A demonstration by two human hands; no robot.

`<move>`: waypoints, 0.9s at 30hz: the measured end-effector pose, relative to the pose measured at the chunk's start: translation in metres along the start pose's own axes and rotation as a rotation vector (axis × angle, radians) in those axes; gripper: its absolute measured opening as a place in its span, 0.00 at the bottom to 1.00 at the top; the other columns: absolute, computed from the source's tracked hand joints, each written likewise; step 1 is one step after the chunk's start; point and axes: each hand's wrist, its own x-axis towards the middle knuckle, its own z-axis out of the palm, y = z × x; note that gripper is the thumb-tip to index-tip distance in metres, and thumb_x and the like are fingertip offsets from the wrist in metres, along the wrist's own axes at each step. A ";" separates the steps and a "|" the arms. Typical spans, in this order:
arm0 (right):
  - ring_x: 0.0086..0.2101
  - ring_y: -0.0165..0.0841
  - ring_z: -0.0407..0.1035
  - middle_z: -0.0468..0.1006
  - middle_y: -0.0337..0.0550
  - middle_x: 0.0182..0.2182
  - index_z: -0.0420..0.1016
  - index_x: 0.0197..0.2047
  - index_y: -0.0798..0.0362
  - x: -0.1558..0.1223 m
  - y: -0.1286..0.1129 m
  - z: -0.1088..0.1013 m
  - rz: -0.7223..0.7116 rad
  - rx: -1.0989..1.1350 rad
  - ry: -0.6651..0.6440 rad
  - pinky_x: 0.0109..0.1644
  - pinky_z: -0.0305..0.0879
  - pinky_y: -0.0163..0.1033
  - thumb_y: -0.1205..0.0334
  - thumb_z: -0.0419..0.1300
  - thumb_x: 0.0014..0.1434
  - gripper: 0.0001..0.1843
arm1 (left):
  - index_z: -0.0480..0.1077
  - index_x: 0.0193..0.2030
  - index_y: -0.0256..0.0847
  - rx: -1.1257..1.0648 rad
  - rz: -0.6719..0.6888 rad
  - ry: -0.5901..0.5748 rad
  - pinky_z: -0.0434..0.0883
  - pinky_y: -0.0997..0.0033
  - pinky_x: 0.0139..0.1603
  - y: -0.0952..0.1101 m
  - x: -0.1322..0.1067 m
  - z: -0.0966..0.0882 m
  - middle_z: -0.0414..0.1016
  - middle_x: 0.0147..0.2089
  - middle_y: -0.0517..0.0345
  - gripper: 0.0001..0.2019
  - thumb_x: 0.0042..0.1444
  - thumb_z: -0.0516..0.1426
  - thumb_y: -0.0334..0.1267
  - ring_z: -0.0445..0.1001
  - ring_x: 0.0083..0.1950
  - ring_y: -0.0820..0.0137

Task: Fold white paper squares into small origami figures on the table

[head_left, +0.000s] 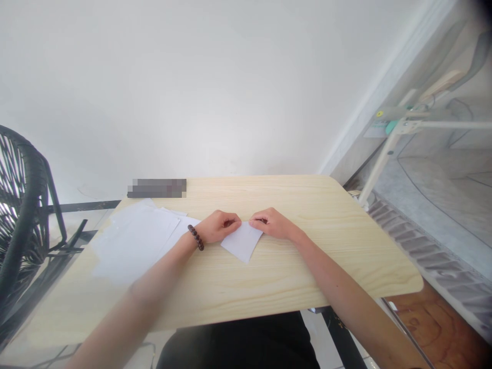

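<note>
Head view: holding a small white paper (243, 244) at the middle of the table (249, 294), with one corner pointing to the table's near edge. Pinched at its far side by the left hand (218, 226) and by the right hand (272, 223), both narrow, with thumb tips near to each other. Worn on the left wrist: a bracelet (196, 237) of dark beads. On the left part of the table, partly covered by the left arm: larger white sheets (132, 241), overlapping. At the table's far left corner: a dark long thing (157, 188), too blurred to identify. Beyond the table: a pale wall (230, 87). Left of the table: a dark woven chair (28, 169). Right of the table: a white metal frame (383, 164) and grey pleated cloth (418, 251).
</note>
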 end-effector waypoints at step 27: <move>0.25 0.25 0.58 0.71 0.39 0.26 0.72 0.32 0.57 -0.004 0.005 -0.007 0.012 0.050 -0.089 0.28 0.53 0.31 0.55 0.49 0.55 0.16 | 0.69 0.33 0.35 -0.074 -0.032 -0.087 0.59 0.77 0.26 -0.006 -0.003 -0.005 0.69 0.27 0.58 0.14 0.53 0.47 0.41 0.62 0.26 0.75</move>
